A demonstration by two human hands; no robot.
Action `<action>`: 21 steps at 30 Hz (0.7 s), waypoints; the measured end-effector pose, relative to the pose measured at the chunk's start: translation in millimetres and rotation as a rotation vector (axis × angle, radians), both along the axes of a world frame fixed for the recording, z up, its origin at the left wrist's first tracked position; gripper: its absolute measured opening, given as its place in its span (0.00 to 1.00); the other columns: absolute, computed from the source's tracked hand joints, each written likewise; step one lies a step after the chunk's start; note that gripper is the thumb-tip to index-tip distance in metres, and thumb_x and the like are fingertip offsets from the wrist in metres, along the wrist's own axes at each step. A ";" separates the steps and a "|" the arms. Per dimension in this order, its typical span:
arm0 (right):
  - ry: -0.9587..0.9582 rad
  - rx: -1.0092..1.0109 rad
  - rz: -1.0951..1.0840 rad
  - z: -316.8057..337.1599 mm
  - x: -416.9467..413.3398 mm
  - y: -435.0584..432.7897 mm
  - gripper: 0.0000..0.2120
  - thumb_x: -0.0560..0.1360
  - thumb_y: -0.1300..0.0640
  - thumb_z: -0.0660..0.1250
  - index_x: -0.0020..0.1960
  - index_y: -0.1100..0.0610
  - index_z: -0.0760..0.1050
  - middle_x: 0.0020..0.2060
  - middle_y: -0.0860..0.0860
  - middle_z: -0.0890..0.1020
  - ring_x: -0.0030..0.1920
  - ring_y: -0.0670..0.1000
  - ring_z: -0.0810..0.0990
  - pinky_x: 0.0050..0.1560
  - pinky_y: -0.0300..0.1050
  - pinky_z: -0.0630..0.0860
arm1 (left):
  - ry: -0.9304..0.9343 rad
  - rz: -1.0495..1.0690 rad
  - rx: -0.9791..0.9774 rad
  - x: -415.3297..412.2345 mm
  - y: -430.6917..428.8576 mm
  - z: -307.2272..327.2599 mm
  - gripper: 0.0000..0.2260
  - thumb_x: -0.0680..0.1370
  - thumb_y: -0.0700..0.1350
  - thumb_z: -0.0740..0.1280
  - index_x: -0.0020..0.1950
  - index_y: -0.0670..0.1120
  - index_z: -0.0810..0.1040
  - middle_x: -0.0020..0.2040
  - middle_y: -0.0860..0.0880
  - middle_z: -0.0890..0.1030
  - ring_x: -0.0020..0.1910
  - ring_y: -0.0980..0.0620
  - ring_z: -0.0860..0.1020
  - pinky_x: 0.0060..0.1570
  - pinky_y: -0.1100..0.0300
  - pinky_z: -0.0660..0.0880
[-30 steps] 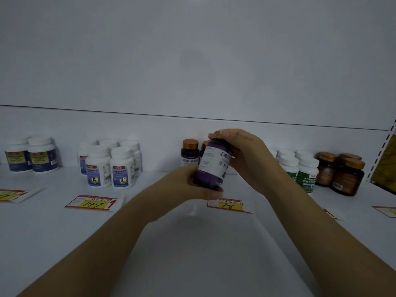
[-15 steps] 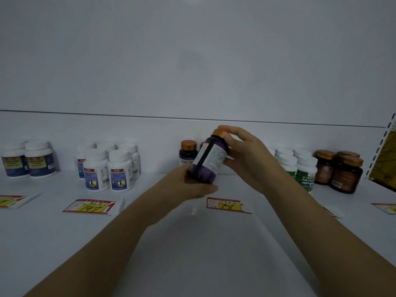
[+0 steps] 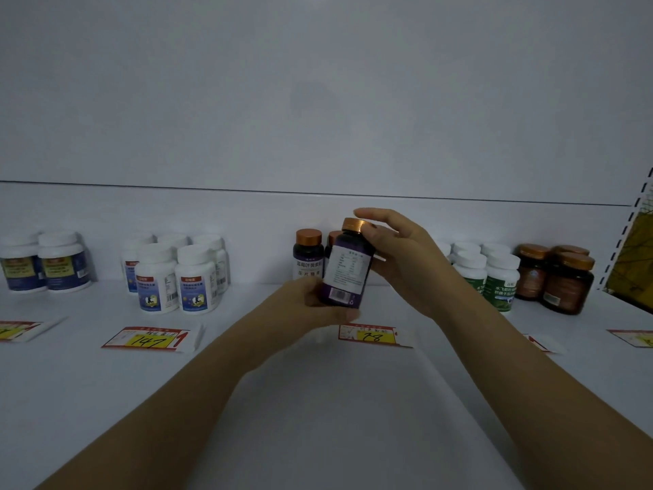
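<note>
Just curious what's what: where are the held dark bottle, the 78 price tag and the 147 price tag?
dark bottle [image 3: 348, 270], head view, white back label.
78 price tag [image 3: 374, 336], head view, yellow patch.
147 price tag [image 3: 150, 341], head view, yellow patch.

We log a white shelf [image 3: 318, 401] with a plain white back panel [image 3: 318, 100]. Far left of the frame: two white bottles with dark blue and yellow labels [image 3: 63, 263], side by side. Centre left: a cluster of white bottles with blue labels [image 3: 196, 281], packed in two rows. Middle: a dark bottle with a copper cap [image 3: 308, 258], upright at the back. Right: white bottles with green labels [image 3: 501, 281], then amber jars with bronze lids [image 3: 567, 282] just beside them. Flat along the shelf front we mark a price tag reading 147 [image 3: 150, 339], a price tag reading 78 [image 3: 371, 335], and a cut-off tag at the left edge [image 3: 21, 328]. Something yellow [image 3: 639, 263] sits at the right edge, too blurred to tell.
</note>
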State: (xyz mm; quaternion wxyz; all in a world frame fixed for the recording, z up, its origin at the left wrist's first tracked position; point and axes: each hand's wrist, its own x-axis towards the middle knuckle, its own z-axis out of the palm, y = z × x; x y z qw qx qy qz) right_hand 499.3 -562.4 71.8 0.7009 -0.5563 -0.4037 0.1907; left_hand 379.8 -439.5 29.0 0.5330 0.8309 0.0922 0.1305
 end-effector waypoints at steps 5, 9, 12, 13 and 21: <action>-0.175 -0.096 -0.060 0.1 -6.1 6.1 0.11 0.78 0.52 0.62 0.59 0.50 0.76 0.55 0.49 0.81 0.56 0.47 0.79 0.50 0.40 0.79 | -0.116 0.124 0.083 0.8 -1.7 0.9 0.17 0.69 0.48 0.75 0.52 0.57 0.72 0.46 0.60 0.79 0.45 0.63 0.78 0.48 0.68 0.75; -0.199 -0.086 -0.172 -2.2 -7.2 8.1 0.10 0.76 0.55 0.67 0.57 0.51 0.77 0.52 0.52 0.81 0.53 0.50 0.81 0.50 0.44 0.81 | -0.171 0.187 0.206 -0.5 -2.8 -1.4 0.18 0.66 0.51 0.77 0.46 0.59 0.68 0.42 0.62 0.77 0.39 0.65 0.77 0.36 0.74 0.73; -0.128 -0.032 -0.107 0.8 -3.9 1.4 0.10 0.77 0.59 0.65 0.56 0.50 0.77 0.50 0.52 0.83 0.50 0.49 0.82 0.51 0.44 0.81 | -0.137 0.094 0.096 -2.2 -0.2 3.2 0.14 0.69 0.47 0.75 0.50 0.57 0.75 0.43 0.60 0.81 0.40 0.67 0.80 0.39 0.75 0.74; -0.114 -0.015 -0.080 1.5 -2.1 -0.5 0.11 0.77 0.60 0.64 0.57 0.49 0.77 0.50 0.52 0.84 0.50 0.49 0.83 0.51 0.44 0.81 | -0.120 0.055 0.075 -2.9 0.9 4.6 0.14 0.70 0.46 0.74 0.53 0.55 0.77 0.44 0.60 0.82 0.42 0.66 0.80 0.42 0.74 0.75; -0.088 0.016 0.034 1.0 -6.9 3.3 0.14 0.80 0.59 0.60 0.64 0.53 0.73 0.54 0.51 0.81 0.55 0.50 0.80 0.57 0.48 0.79 | -0.114 0.032 0.105 -5.7 2.8 7.4 0.17 0.70 0.43 0.74 0.54 0.57 0.75 0.44 0.61 0.80 0.42 0.69 0.78 0.39 0.79 0.72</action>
